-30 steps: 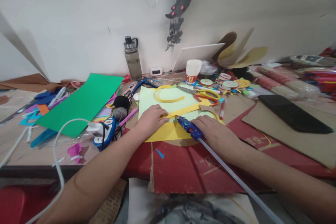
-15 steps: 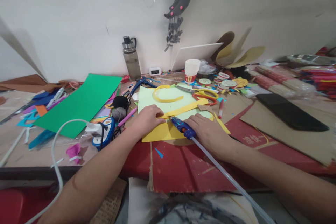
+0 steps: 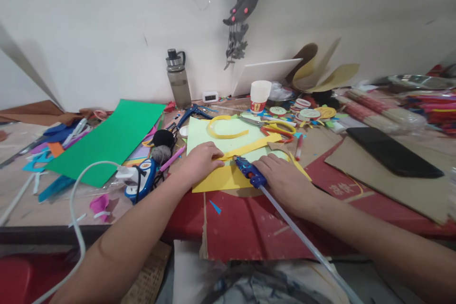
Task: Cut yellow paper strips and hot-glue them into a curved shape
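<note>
My right hand is closed on a blue glue gun; a long clear glue stick runs out of its back. The nozzle points left and touches or nearly touches a yellow strip. My left hand pinches the left end of that strip between thumb and fingers. Under both lie a pale green sheet and a yellow sheet. A curled yellow strip rests on the green sheet, with yellow-handled scissors just behind to the right.
A green sheet, a blue-and-white power socket and a white cable are at left. Behind stand a water bottle and a paper cup. A black phone-like slab lies right on cardboard.
The glue gun's nozzle has shifted slightly right along the yellow strip. My left hand stays in place on the strip.
</note>
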A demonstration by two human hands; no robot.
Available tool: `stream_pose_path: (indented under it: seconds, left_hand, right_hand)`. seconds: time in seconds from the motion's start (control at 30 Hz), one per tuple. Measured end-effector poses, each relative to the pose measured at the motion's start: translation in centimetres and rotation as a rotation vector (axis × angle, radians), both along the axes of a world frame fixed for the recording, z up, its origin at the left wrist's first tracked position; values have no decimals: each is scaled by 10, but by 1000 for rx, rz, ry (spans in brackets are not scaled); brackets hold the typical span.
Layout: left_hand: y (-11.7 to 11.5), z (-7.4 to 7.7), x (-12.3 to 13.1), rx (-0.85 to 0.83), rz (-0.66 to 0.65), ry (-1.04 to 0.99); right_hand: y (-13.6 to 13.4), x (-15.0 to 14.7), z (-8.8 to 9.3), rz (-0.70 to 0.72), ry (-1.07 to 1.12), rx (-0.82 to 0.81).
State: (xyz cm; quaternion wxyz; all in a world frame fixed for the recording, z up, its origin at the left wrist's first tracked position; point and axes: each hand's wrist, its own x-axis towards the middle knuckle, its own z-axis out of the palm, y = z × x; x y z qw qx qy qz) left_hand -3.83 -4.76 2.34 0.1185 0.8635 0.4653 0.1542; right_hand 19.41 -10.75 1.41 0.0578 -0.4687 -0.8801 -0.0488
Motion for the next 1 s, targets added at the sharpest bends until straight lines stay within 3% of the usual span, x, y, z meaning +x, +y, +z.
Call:
stream_pose_path:
  seconds: [0.63, 0.9, 1.0]
  left_hand:
    - [3, -1, 0, -16, -3, -2]
    - [2, -1, 0, -9, -1, -16]
    - [2, -1, 1, -3, -8, -10]
  right_hand:
    - [5, -7, -2, 43, -39, 62]
    - [-6, -16, 6, -78, -119, 61]
    - [-5, -20, 7, -47, -111, 65]
